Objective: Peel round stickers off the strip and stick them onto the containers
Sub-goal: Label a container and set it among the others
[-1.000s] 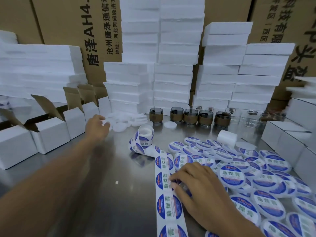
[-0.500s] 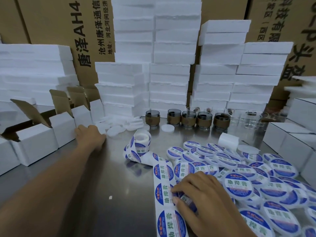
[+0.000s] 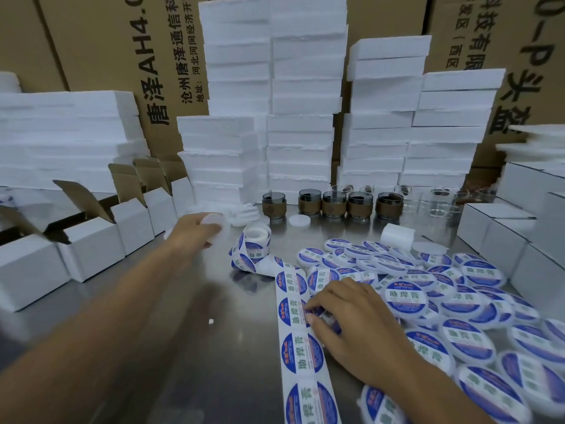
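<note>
Now your left hand [image 3: 192, 235] grips a plain white container [image 3: 214, 223] near the open boxes [image 3: 131, 221], and your right hand [image 3: 354, 322] pinches a round sticker [image 3: 325, 316] at the edge of the strip [image 3: 301, 356], which lies flat on the table [image 3: 183, 332] beside labelled containers [image 3: 406, 296].

On the worktop [image 3: 244, 301] we see the sticker strip [image 3: 301, 353] running forward from its roll [image 3: 255, 243] at centre — containers [image 3: 466, 341] heaped to its right, open boxes [image 3: 91, 243] left, closed boxes [image 3: 495, 228] far right. Jars [image 3: 331, 205] line the back, foam stacks [image 3: 301, 133] behind them — cartons [image 3: 91, 41] rearmost.
</note>
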A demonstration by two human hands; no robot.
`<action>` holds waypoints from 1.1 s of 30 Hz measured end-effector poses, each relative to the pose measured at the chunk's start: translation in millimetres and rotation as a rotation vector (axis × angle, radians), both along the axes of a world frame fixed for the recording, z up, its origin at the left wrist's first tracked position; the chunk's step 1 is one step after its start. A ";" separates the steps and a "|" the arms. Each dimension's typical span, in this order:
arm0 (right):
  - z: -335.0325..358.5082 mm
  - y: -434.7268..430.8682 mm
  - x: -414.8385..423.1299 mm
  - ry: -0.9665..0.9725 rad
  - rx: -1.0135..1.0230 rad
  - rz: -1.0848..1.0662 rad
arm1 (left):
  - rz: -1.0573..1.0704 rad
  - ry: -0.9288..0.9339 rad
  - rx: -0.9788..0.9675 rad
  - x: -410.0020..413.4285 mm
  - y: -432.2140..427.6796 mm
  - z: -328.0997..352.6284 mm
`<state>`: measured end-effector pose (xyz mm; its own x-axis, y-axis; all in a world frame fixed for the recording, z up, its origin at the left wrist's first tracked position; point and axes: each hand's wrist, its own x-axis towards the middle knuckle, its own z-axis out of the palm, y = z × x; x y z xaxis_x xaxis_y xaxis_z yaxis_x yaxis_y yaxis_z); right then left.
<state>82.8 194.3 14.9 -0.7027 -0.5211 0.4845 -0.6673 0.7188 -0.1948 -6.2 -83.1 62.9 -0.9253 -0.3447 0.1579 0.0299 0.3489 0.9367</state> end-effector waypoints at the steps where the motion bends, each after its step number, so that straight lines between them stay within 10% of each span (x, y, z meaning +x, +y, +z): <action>1: 0.0 0.2 0.1 0.004 0.001 -0.002 | -0.058 0.029 0.091 12.5 14.1 3.4; 5: 1.9 1.0 2.9 -0.010 -0.005 -0.009 | -0.207 0.104 0.542 53.7 64.6 4.6; 17: 22.7 6.1 19.3 0.108 -0.073 -0.077 | -0.492 0.124 0.873 95.8 128.1 -22.7; 27: 12.9 -2.5 41.1 -0.279 -0.017 -0.081 | -0.477 0.118 0.912 95.6 124.5 -31.1; 33: 21.3 -4.6 39.4 -0.729 -0.451 -0.049 | -0.468 0.115 0.980 96.2 123.1 -30.6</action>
